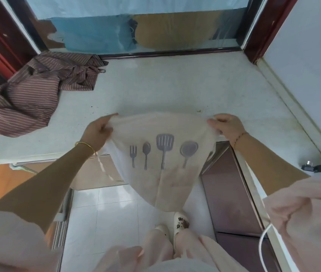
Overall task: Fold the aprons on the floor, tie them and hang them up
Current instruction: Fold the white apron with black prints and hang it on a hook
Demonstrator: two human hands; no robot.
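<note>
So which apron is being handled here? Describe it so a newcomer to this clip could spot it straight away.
Start at the pale stone counter that runs across the middle of the view. At its near edge, the left hand and right hand hold up the beige apron by its top corners, so it hangs toward the floor. Unlike the crumpled brown striped apron lying on the counter's left, it is plain, with a grey fork, spoon, spatula and pan printed on it.

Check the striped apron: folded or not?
Not folded. The striped apron lies crumpled in a heap on the white ledge, untouched by either hand.
</note>
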